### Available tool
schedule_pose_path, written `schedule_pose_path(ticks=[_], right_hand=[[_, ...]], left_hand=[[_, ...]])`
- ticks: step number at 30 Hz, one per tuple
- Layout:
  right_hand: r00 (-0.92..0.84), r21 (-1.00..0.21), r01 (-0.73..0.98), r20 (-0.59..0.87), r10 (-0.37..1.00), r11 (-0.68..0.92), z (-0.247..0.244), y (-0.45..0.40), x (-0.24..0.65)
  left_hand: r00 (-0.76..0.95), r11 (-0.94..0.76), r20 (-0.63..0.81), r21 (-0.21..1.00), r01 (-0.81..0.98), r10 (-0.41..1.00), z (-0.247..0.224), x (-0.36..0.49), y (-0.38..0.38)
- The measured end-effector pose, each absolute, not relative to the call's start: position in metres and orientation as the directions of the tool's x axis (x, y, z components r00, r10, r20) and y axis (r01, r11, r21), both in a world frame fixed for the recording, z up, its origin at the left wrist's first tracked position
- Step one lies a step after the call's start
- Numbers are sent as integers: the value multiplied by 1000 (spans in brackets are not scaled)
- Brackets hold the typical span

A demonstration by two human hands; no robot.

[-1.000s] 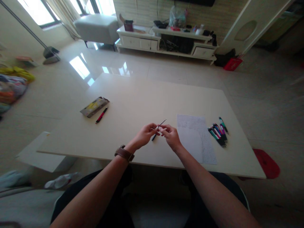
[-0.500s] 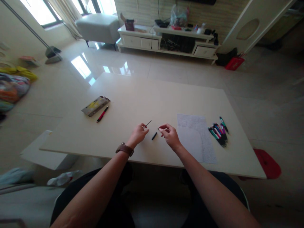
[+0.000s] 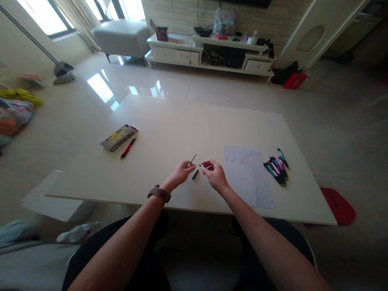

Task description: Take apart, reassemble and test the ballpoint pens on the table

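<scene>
My left hand (image 3: pixel 182 171), with a brown watch at its wrist, is closed on a thin dark pen refill (image 3: pixel 193 158) that points up and away. Close on its right, my right hand (image 3: pixel 214 173) pinches a small piece at its fingertips, too small to name. Just below the fingertips of both hands, a short black pen part (image 3: pixel 195 174) lies on the white table (image 3: pixel 188 125). A sheet of lined paper (image 3: pixel 242 178) covered in writing lies right of my right hand.
Several pens (image 3: pixel 276 169) lie bunched at the table's right. At the left lie a grey and yellow packet (image 3: pixel 119 138) and a red and black pen (image 3: pixel 127 148). A red stool (image 3: pixel 339 206) stands by the right edge.
My hands have come closer together, the left moving right toward the right fingertips. The refill now stands more steeply. The view has shifted slightly.
</scene>
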State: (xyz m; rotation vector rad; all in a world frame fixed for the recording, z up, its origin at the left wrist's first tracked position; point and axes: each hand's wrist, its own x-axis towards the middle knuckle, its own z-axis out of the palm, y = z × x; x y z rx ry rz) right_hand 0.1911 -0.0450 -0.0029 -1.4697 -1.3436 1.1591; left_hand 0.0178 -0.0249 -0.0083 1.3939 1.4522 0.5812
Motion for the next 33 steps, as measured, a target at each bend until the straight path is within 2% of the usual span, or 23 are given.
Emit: schedule_pose_path(ticks=[4, 8, 11, 14, 19, 27, 33], right_hand=[[-61, -993, 59, -105, 993, -101, 0, -45, 186], [-34, -994, -15, -110, 993, -110, 6, -44, 182], [65, -994, -52, -99, 993, -96, 8, -40, 185], [143, -986, -147, -97, 985, -76, 8, -35, 190], [145, -987, -145, -95, 985, -74, 11, -35, 194], [182, -989, -142, -60, 981, -34, 14, -35, 196], [128, -991, -103, -97, 987, -85, 13, -37, 193]], left_hand=[[316, 279, -316, 947, 157, 895, 9, 24, -29], [339, 312, -323, 946, 90, 883, 20, 23, -32], [346, 295, -322, 947, 130, 881, 31, 21, -34], [372, 182, -248, 962, 202, 894, 39, 19, -36], [442, -17, -142, 941, 338, 886, 35, 19, -36], [460, -46, -154, 917, 396, 874, 25, 17, -35], [489, -46, -160, 923, 383, 857, 23, 19, -36]])
